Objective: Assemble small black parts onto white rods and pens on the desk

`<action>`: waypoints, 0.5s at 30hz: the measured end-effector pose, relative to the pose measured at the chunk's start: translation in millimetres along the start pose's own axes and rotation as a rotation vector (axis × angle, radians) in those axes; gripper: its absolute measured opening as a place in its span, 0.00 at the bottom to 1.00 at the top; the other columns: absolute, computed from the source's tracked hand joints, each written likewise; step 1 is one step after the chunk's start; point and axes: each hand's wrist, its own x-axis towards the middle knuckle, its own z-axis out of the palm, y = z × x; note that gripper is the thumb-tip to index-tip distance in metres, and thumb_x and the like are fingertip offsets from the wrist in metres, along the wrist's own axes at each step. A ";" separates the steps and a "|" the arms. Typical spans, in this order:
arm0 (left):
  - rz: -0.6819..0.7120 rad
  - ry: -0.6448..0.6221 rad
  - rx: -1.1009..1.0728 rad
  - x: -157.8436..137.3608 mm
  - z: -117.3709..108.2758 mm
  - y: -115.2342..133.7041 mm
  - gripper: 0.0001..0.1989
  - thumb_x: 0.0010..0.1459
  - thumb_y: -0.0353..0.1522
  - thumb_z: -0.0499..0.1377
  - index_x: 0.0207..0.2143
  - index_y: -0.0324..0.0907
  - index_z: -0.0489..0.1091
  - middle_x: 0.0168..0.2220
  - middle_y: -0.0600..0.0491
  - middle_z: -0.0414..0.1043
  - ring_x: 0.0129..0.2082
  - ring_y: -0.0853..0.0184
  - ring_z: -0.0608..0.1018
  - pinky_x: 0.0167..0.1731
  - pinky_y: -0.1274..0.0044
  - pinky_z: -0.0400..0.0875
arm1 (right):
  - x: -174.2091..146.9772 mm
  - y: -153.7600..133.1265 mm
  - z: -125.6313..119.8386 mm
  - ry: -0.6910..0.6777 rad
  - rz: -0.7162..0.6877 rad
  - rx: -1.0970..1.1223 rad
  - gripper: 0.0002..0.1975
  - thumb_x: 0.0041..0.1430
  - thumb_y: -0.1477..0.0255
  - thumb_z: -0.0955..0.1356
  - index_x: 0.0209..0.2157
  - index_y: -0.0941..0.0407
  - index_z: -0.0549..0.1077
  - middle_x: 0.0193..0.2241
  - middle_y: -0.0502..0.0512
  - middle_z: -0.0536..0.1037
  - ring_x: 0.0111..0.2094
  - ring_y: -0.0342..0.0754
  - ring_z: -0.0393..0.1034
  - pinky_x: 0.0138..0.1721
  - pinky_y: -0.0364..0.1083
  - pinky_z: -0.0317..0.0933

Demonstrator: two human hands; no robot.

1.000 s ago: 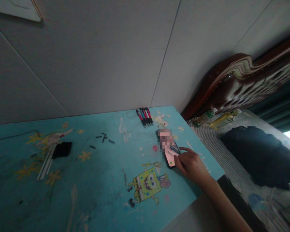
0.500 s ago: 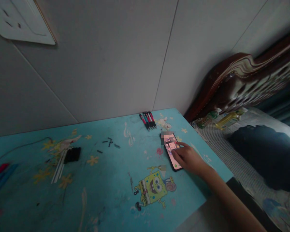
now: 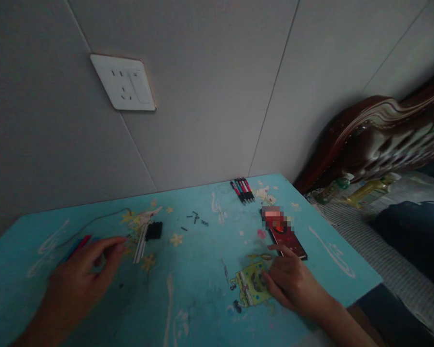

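Note:
My left hand (image 3: 83, 277) hovers over the left of the turquoise table, slightly blurred. Its thumb and fingertips come together, with nothing visible between them. Partly behind it lie blue and red pen parts (image 3: 80, 245). My right hand (image 3: 294, 277) is over the cartoon print, fingers bent and apart, holding nothing. Just beyond its fingertips lies a smartphone (image 3: 291, 243) with a dark red screen, its upper part pixelated. Thin white sticks (image 3: 141, 243) and a cluster of black pieces (image 3: 154, 231) lie right of my left hand. Small black pieces (image 3: 196, 218) are scattered nearby.
Several red, blue and black pens (image 3: 242, 191) lie in a row at the table's back edge. The wall behind carries a white socket (image 3: 125, 84). At right stand a wooden headboard (image 3: 361, 115) and a bed, with a yellow bottle (image 3: 371, 192) and a green one (image 3: 332, 189) lying there.
My left hand has come into view over the table's left side. My right hand has drawn back from the phone, whose screen turned from pink to dark red. The view has shifted left.

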 end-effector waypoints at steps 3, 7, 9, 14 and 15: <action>0.063 0.063 -0.036 10.3 12.3 -20.2 0.12 0.63 0.39 0.53 0.44 0.45 0.70 0.40 0.53 0.75 0.39 0.63 0.76 0.43 0.71 0.70 | 20.0 -26.1 11.0 -0.003 -0.066 0.026 0.13 0.64 0.75 0.62 0.25 0.55 0.68 0.19 0.46 0.67 0.23 0.41 0.63 0.57 0.55 0.57; 0.125 0.047 -0.008 5.3 13.2 -37.4 0.12 0.64 0.35 0.52 0.44 0.41 0.71 0.40 0.48 0.74 0.44 0.60 0.75 0.50 0.67 0.68 | 55.5 -47.4 25.5 0.022 -0.152 0.067 0.14 0.64 0.76 0.63 0.23 0.55 0.67 0.18 0.45 0.65 0.22 0.41 0.60 0.56 0.55 0.58; 0.110 0.057 0.007 1.5 10.5 -42.5 0.12 0.64 0.34 0.51 0.44 0.42 0.71 0.40 0.48 0.75 0.46 0.59 0.74 0.50 0.67 0.67 | 75.2 -54.3 32.8 0.041 -0.185 0.091 0.14 0.64 0.76 0.63 0.23 0.55 0.67 0.18 0.45 0.65 0.21 0.41 0.59 0.56 0.55 0.59; 0.060 0.042 0.078 2.2 4.8 -52.5 0.13 0.65 0.34 0.49 0.45 0.42 0.71 0.41 0.46 0.75 0.44 0.58 0.74 0.49 0.66 0.67 | 99.6 -74.3 41.9 0.033 -0.248 0.073 0.14 0.64 0.75 0.64 0.23 0.55 0.67 0.18 0.45 0.66 0.21 0.41 0.59 0.55 0.55 0.60; 0.059 0.035 0.093 2.7 4.5 -55.3 0.13 0.64 0.35 0.49 0.45 0.42 0.71 0.41 0.47 0.75 0.44 0.58 0.74 0.49 0.65 0.66 | 96.8 -77.5 42.2 0.030 -0.256 0.062 0.14 0.64 0.75 0.64 0.22 0.55 0.67 0.17 0.45 0.65 0.21 0.40 0.59 0.55 0.55 0.60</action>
